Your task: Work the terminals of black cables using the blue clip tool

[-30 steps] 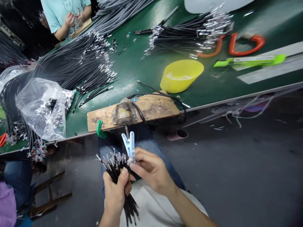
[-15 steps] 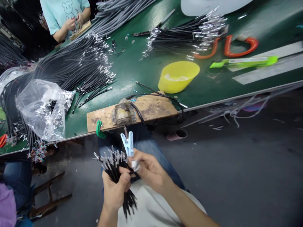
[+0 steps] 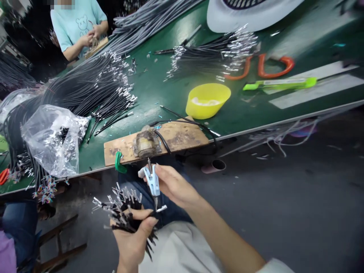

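My left hand (image 3: 132, 237) is closed around a bundle of short black cables (image 3: 127, 218), their stripped silvery ends fanning up and to the left. One cable end (image 3: 161, 208) sticks out to the right above my left thumb, by a thin metal tip. A light blue clothespin (image 3: 152, 182) sits around the metal shaft (image 3: 149, 163) of a small motor (image 3: 146, 144). My right hand (image 3: 176, 187) pinches the clothespin from the right, a white-covered fingertip showing on its far side. The rest of those fingers is hidden behind it.
The motor is fixed to a wooden board (image 3: 187, 133), held by a green clamp (image 3: 119, 163) at the table edge. Beyond lie a yellow cup (image 3: 208, 100), orange-handled scissors (image 3: 275, 67), a plastic bag (image 3: 51, 140) and cable bundles (image 3: 85, 83). A co-worker (image 3: 81, 30) sits across the table.
My right hand has moved up from beside the bundle to the clothespin and taken hold of it. My left hand has shifted slightly down and left, tilting the cables further left.
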Motion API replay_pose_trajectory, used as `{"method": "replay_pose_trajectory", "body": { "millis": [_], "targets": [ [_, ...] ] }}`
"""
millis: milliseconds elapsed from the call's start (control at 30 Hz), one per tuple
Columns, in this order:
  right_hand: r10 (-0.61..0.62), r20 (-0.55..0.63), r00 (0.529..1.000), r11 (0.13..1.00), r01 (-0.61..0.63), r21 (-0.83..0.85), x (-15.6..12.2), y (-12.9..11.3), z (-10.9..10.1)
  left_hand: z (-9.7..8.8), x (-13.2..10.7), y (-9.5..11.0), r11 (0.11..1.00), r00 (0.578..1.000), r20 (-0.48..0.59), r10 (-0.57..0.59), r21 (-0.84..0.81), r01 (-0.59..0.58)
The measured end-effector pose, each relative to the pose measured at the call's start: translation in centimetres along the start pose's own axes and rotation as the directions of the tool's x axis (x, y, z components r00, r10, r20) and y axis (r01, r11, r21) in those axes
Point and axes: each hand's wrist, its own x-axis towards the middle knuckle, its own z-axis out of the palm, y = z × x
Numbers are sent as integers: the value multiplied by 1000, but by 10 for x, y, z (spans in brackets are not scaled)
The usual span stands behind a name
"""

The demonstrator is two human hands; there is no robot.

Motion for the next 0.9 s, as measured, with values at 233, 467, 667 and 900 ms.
{"method": "replay_pose_trajectory", "body": {
  "millis": [233, 467, 667, 900],
  "targets": [
    [-41, -34, 999, 964, 49, 260, 6, 13, 11, 11, 9, 5, 999, 1000, -28, -13, -49, 12],
    [104, 22, 994, 906, -104, 410, 6, 25, 7, 22, 11, 8, 994, 999, 16, -29, -105, 31],
    [152, 52, 987, 897, -160, 411, 7, 35, -9, 17, 7, 9, 997, 999, 13, -51, -59, 51],
    [9, -158, 987, 980, 23, 200, -16, 45, -35, 6, -4, -10, 992, 993, -3, -117, -49, 117]
  ]
}}
